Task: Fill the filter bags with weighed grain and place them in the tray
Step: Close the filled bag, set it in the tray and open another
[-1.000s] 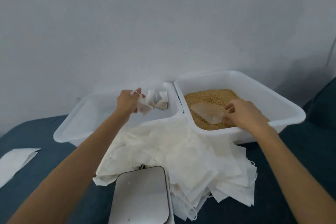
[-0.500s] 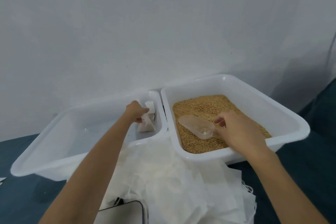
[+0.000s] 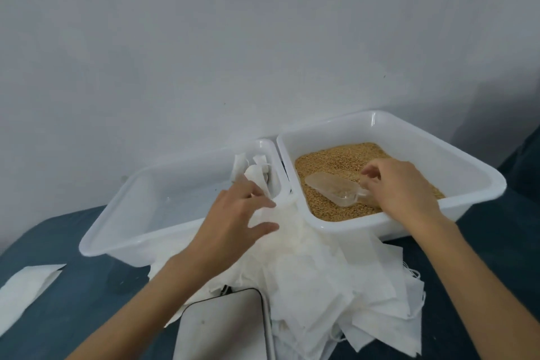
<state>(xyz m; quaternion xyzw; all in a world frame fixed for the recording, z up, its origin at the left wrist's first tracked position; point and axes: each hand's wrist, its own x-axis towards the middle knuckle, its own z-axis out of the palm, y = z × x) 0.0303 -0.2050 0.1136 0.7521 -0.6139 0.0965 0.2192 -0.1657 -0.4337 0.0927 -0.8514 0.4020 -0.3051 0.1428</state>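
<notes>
Two white plastic trays stand side by side against the wall. The left tray (image 3: 117,231) holds filled filter bags (image 3: 257,169) in its far right corner. The right tray (image 3: 438,155) is full of tan grain (image 3: 336,161). A clear plastic scoop (image 3: 333,187) lies on the grain, and my right hand (image 3: 400,184) grips its handle. My left hand (image 3: 236,213) hovers with fingers spread and relaxed over the near rim of the left tray and the heap of empty white filter bags (image 3: 315,272), holding nothing.
A grey scale (image 3: 225,327) sits at the bottom centre, partly under the heap of bags. A loose white sheet (image 3: 26,289) lies at the left on the dark blue surface (image 3: 482,272). A plain wall rises right behind the trays.
My left hand let go of the filled bag in the left tray's corner and drew back toward the heap of empty bags. My right hand stays on the scoop.
</notes>
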